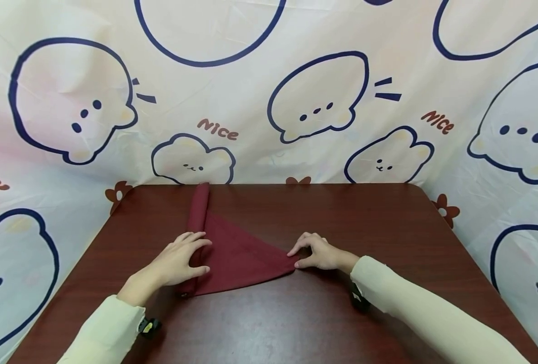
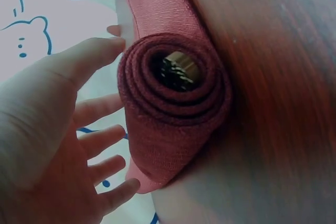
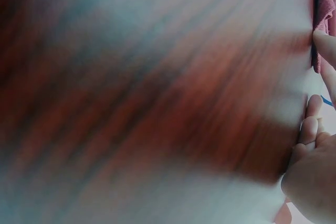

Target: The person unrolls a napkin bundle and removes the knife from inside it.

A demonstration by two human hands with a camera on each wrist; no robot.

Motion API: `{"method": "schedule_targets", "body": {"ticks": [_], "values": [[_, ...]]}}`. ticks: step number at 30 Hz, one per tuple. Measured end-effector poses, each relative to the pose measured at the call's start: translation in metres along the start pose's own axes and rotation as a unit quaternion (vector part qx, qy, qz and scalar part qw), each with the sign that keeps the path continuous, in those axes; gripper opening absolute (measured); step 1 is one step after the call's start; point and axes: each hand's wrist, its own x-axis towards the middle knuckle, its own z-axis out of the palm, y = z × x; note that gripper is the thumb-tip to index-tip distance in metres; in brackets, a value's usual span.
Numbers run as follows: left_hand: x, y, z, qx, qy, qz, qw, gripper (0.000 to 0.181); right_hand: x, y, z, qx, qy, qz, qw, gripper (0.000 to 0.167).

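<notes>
A dark red cloth (image 1: 246, 255) lies on the table, its left side wound into a long roll (image 1: 198, 207) and its right side tapering to a flat tip. My left hand (image 1: 178, 258) is at the near part of the roll, fingers spread and fairly straight, fingertips at its side. The left wrist view looks into the roll's spiral end (image 2: 176, 111), where a small gold-coloured ridged thing (image 2: 182, 65) shows; its kind is unclear. My right hand (image 1: 316, 253) pinches the cloth's tip between thumb and forefinger; the right wrist view catches only an edge of the cloth (image 3: 324, 14).
A dark brown wood-grain table (image 1: 342, 212) carries the cloth. Pale fabric (image 1: 251, 101) with cartoon outlines hangs behind it and along both sides. Each wrist has a small dark device on it, below the sleeve cuff.
</notes>
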Motion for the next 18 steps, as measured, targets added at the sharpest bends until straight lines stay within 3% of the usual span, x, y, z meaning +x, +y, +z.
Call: {"method": "schedule_targets", "body": {"ticks": [7, 18], "values": [[-0.003, -0.003, 0.004, 0.013, -0.02, 0.001, 0.9997, 0.055, 0.001, 0.002, 0.003, -0.002, 0.006, -0.005, 1.0, 0.026], [-0.006, -0.013, 0.004, 0.023, -0.003, 0.004, 0.9997, 0.045, 0.001, -0.001, 0.0, -0.004, 0.002, -0.001, 1.0, 0.026]]}}
